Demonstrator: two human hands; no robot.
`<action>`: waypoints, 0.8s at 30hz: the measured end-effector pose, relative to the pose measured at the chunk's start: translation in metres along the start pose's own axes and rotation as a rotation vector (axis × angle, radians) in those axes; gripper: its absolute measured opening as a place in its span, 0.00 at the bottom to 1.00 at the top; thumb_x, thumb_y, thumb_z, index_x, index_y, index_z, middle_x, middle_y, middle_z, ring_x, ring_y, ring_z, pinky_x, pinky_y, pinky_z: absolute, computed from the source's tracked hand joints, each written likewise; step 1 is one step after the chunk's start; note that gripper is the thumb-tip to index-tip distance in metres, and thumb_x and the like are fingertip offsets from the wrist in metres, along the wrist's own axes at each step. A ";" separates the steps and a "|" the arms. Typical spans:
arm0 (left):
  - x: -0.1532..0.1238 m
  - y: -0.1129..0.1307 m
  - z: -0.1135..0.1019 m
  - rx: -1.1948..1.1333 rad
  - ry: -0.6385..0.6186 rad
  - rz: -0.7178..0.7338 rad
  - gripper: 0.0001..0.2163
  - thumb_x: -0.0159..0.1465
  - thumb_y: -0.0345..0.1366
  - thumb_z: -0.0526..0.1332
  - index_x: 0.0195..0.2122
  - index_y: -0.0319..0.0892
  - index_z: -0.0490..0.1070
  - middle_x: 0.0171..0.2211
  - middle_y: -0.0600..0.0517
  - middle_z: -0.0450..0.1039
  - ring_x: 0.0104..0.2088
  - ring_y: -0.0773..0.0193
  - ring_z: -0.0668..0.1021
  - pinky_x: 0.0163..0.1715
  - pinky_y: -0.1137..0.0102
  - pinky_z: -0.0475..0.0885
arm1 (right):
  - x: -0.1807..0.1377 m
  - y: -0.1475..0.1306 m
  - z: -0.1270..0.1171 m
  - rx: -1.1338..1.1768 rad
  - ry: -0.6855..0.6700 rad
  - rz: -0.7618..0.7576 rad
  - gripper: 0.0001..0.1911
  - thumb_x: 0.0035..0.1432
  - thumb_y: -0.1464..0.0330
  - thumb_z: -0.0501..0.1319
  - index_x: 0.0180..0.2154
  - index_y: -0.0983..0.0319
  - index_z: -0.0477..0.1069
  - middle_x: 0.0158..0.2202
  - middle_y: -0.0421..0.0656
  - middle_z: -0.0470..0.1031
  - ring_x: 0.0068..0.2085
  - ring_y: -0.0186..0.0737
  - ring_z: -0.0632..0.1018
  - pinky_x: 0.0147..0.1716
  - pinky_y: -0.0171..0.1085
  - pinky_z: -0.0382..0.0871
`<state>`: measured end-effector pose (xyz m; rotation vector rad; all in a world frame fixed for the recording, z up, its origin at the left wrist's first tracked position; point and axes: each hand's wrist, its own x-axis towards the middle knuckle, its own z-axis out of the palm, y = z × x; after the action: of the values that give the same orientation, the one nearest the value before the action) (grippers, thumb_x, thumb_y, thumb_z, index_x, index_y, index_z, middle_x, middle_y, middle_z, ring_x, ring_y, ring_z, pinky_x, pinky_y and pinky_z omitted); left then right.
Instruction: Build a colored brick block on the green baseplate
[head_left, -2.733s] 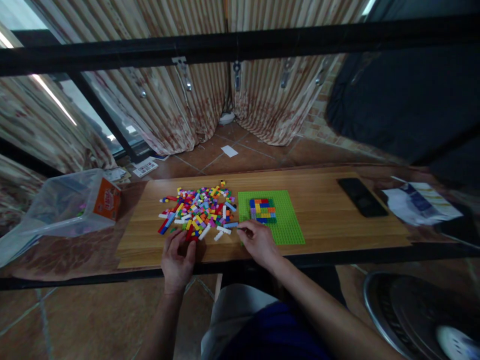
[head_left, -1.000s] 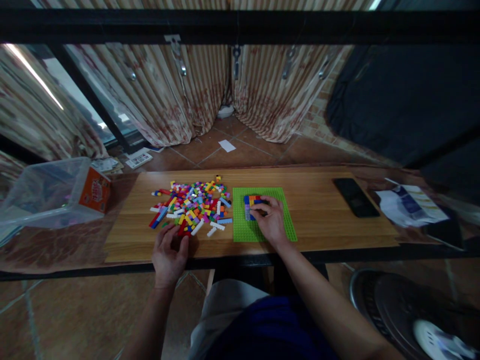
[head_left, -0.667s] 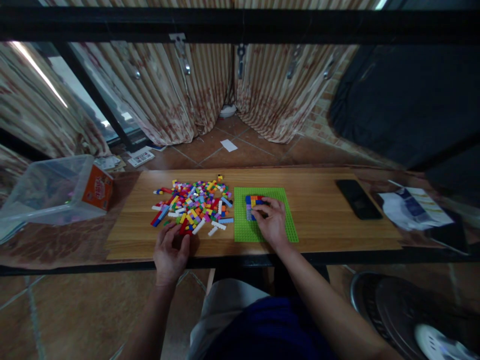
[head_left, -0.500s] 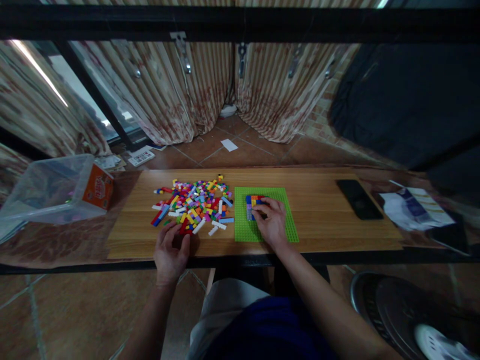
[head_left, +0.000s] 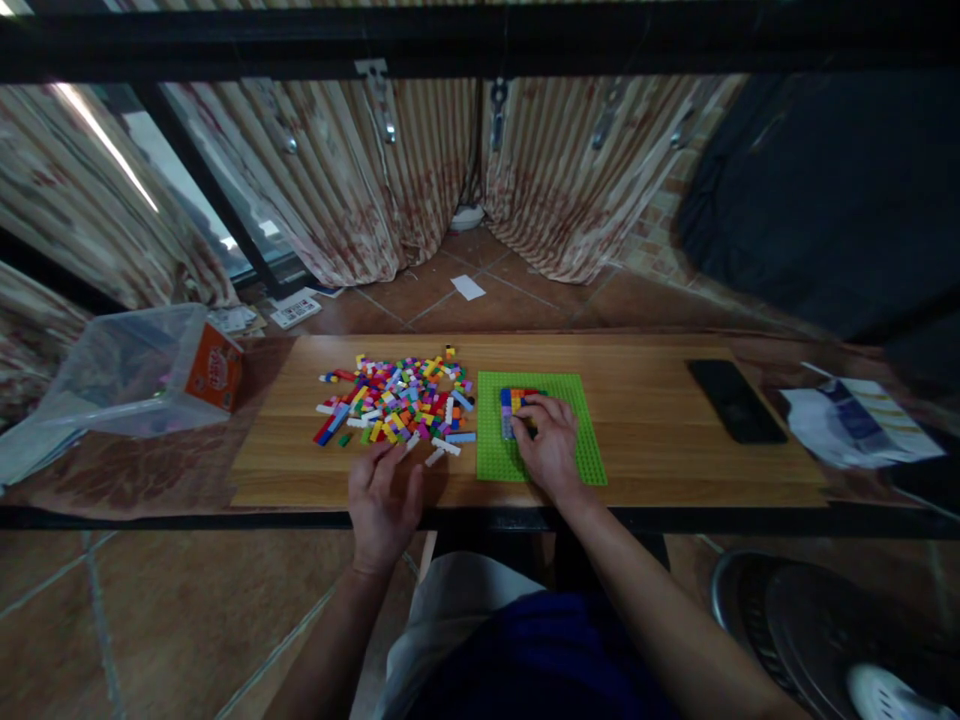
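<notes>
My left hand (head_left: 384,505) is at the near edge of a loose pile of colourful toy bricks (head_left: 405,395). Its thumb and fingers are apart, and no brick shows between them. On a green baseplate (head_left: 491,460) sits a small block of joined bricks (head_left: 507,412), in blue, orange, red, yellow and lilac. My right hand (head_left: 553,448) rests over the right side of that block, with thumb and fingers curled together against it. The fingers cover part of the block, and whatever is at their tips is hidden.
A wooden board (head_left: 645,430) carries the bricks and baseplate. Toward its right end lies a black phone (head_left: 736,401). Crumpled packaging (head_left: 862,425) is beyond it. A clear plastic tub (head_left: 139,370) with an orange label stands at the left. The table's dark front edge (head_left: 495,519) runs close to me.
My left hand has shifted right along the near side of the pile, and its fingers have lifted off the red bricks there. My right hand stays at the joined bricks. The view has turned slightly.
</notes>
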<state>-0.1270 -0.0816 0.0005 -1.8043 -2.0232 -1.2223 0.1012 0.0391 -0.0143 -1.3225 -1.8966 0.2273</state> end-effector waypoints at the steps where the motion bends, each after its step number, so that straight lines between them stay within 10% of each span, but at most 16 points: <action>1: 0.000 0.006 0.004 0.014 -0.042 0.011 0.14 0.62 0.39 0.62 0.48 0.41 0.73 0.45 0.44 0.71 0.48 0.54 0.75 0.50 0.60 0.72 | 0.000 0.000 0.000 -0.001 -0.005 0.000 0.06 0.60 0.65 0.61 0.34 0.59 0.75 0.46 0.46 0.75 0.51 0.49 0.69 0.50 0.49 0.59; 24: 0.021 0.024 0.036 0.199 -0.314 0.086 0.09 0.65 0.40 0.58 0.35 0.42 0.75 0.40 0.45 0.75 0.40 0.51 0.73 0.42 0.59 0.67 | -0.002 -0.002 -0.002 0.045 0.051 0.022 0.08 0.61 0.64 0.60 0.33 0.59 0.74 0.44 0.47 0.75 0.48 0.48 0.70 0.49 0.48 0.61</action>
<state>-0.0969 -0.0441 0.0009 -2.0609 -2.1061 -0.7209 0.1011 0.0360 -0.0131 -1.3076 -1.8255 0.2435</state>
